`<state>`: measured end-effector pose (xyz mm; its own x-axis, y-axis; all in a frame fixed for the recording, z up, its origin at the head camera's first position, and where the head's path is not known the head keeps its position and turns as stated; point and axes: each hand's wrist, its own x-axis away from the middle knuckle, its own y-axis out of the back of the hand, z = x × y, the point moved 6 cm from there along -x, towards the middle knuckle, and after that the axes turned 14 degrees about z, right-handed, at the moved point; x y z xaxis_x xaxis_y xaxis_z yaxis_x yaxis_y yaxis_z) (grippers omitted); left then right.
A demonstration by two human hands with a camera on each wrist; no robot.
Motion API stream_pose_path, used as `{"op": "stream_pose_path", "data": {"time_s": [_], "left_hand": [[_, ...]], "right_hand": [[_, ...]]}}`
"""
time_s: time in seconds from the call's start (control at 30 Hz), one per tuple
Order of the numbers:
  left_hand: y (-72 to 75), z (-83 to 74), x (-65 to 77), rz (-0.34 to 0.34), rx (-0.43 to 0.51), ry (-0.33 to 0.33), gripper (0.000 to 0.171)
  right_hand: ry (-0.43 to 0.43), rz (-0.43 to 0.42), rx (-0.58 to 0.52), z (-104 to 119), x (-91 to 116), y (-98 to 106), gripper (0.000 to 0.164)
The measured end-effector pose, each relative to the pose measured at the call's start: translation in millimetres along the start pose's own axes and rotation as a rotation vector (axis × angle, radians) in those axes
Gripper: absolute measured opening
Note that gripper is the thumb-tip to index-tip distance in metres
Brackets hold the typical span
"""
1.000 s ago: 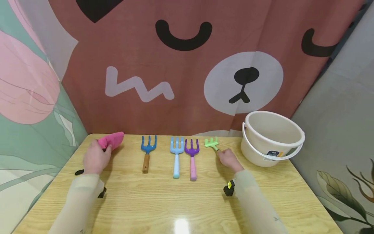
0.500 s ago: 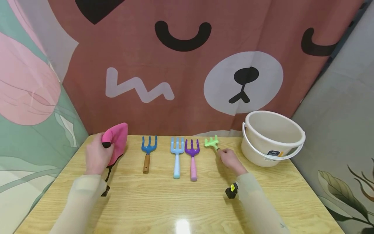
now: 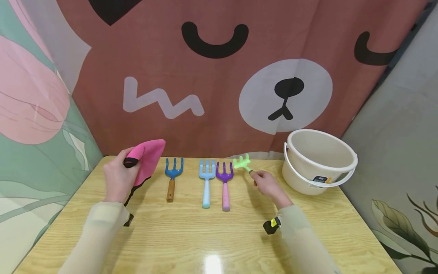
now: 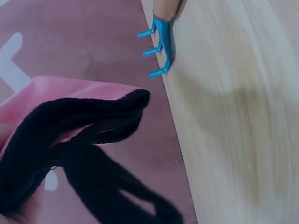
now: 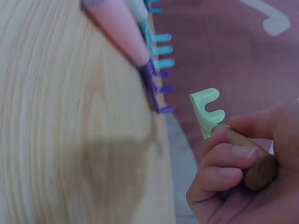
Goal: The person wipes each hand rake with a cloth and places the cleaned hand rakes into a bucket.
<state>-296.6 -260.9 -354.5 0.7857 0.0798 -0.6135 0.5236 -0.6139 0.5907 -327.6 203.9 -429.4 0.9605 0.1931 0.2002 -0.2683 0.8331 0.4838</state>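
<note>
one green rake (image 3: pixel 243 163), clamped in your right hand (image 3: pixel 268 186), head forward-left of the knuckles, long axis slanting likewise. one pink cloth (image 3: pixel 152 160), black-trimmed, gripped by your left hand (image 3: pixel 118 175). between your hands: dark-blue fork (image 3: pixel 174 173), light-blue fork (image 3: pixel 207 176), purple fork (image 3: pixel 224 177). white bucket (image 3: pixel 295 184): right of your right hand. table (image 3: pixel 191 236): far edge near right fingers, room toward you.
</note>
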Motion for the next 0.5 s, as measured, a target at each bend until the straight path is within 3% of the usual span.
{"op": "stream_pose_path", "data": {"time_s": [0.17,0.5], "left_hand": [[-1.6,-14.9,-0.9,-0.051,0.052,-0.087,0.036],[-8.1,-53.8,-2.6,-0.041,0.125,-0.192,0.043]], "right_hand": [[0.031,0.016,-0.022,17,6,-8,0.037],[0.090,0.066,0.020,51,21,-22,0.034]]}}
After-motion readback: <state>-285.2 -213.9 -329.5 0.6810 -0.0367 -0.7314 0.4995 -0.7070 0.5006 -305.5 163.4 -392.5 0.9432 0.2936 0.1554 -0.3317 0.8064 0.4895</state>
